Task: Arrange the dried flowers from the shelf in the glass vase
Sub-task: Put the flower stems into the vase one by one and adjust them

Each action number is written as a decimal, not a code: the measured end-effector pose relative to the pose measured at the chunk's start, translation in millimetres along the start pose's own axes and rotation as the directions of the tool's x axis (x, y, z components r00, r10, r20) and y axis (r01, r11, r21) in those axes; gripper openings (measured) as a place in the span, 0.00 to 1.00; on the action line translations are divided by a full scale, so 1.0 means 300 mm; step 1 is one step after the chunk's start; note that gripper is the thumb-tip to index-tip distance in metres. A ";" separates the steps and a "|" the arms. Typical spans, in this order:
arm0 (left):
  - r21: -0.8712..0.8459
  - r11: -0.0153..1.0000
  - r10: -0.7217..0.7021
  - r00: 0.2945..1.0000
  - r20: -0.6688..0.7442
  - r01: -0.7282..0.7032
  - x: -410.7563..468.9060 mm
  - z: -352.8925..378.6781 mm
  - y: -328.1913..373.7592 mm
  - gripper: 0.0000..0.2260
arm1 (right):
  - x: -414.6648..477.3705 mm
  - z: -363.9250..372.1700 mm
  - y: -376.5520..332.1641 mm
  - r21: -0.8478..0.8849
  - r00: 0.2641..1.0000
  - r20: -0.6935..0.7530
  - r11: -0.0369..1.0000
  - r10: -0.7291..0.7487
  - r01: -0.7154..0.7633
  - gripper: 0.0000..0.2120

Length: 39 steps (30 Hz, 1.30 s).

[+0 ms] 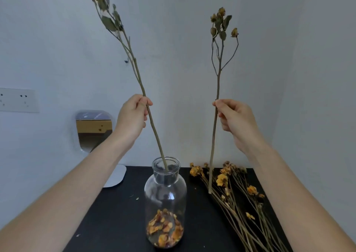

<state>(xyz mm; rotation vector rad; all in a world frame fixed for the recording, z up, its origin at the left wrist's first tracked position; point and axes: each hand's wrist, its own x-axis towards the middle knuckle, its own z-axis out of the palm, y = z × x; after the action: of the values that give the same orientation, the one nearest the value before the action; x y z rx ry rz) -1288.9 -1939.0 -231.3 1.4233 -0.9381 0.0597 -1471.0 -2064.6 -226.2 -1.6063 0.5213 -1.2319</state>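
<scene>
On my feed I see a black table (pixel 119 223) pushed against a pale wall (pixel 289 59), with a white socket plate (pixel 18 100) mounted at far left. A small rounded mirror (pixel 93 130) stands on a white base (pixel 115 176) at the table's back left edge, and a few crumbs (pixel 137 198) lie near it.

The left hand (pixel 133 115) and right hand (pixel 236 121) are bare, with slender fingers; bare forearms show either side of the glass vase (pixel 154 199).

The stems of the dried flowers (pixel 222 180) lying flat run past the bottom edge, the wall socket (pixel 19 100) is cut by the left edge, and the crumbs (pixel 137 198) near the glass vase (pixel 165 194) are too small to name.
</scene>
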 end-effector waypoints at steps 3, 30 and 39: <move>0.021 1.000 -0.014 0.998 0.058 0.013 -0.031 0.005 -0.044 0.14 | -0.003 0.015 -0.001 0.007 1.000 0.003 1.000 -0.007 0.007 0.07; 0.025 0.955 -0.261 0.794 0.550 0.296 -0.335 0.005 -0.340 0.25 | 0.028 0.042 -0.039 0.149 0.994 -0.072 0.985 -0.081 0.091 0.09; 0.085 0.959 -0.276 0.819 0.503 0.270 -0.347 0.044 -0.345 0.20 | 0.033 0.059 -0.017 0.159 0.994 -0.100 0.986 -0.042 0.058 0.09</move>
<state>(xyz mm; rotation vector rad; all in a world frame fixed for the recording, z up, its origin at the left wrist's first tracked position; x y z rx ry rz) -1306.3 -1921.2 -376.7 1.6050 -1.1492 -0.5596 -1452.4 -2062.6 -216.8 -1.4362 0.4315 -1.3598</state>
